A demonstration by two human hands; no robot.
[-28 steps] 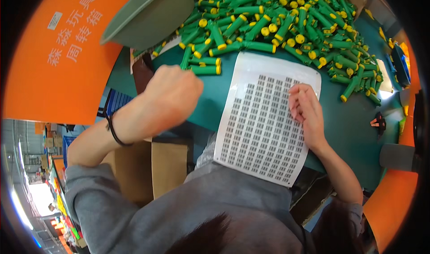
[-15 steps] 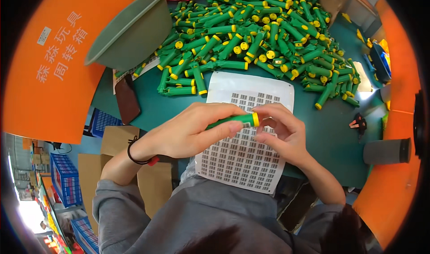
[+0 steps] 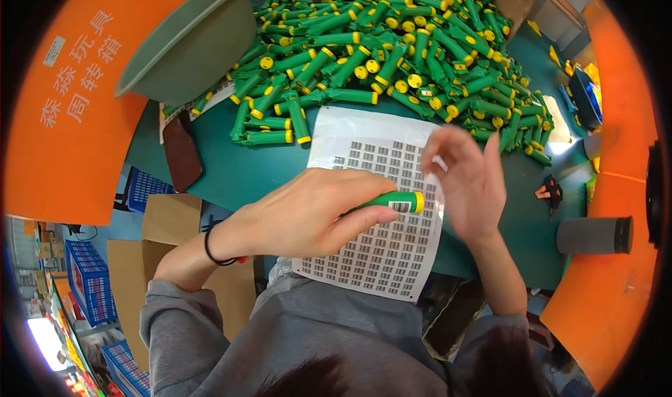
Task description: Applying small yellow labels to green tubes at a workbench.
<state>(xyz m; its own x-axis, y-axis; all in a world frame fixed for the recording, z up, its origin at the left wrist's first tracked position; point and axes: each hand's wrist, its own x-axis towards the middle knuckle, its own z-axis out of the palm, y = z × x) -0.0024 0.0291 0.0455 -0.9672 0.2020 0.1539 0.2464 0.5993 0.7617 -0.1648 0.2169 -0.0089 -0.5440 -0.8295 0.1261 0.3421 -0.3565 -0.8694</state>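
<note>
My left hand (image 3: 318,211) is closed around a green plastic tube (image 3: 381,203) with a yellow end cap that points right. A small barcode label (image 3: 400,206) shows on the tube's side near the cap. Beneath the hand lies a white sheet of barcode stickers (image 3: 371,250), with a bare area at its far left part. My right hand (image 3: 470,180) is raised beside the sheet's right edge, apart from the tube. Its fingers are spread and somewhat blurred, with nothing seen in them.
A large heap of green tubes (image 3: 392,54) covers the far table. Left of it stands a grey-green basin (image 3: 189,54), with a dark brown phone-like case (image 3: 183,152) below. At right are a grey cylinder (image 3: 595,235) and a black-and-orange clip-like tool (image 3: 551,193). A cardboard box (image 3: 171,218) sits lower left.
My right hand has let go of the tube's capped end area and moved up and right, fingers opening. My left hand has shifted slightly right with the tube, whose barcode label now shows fully.
</note>
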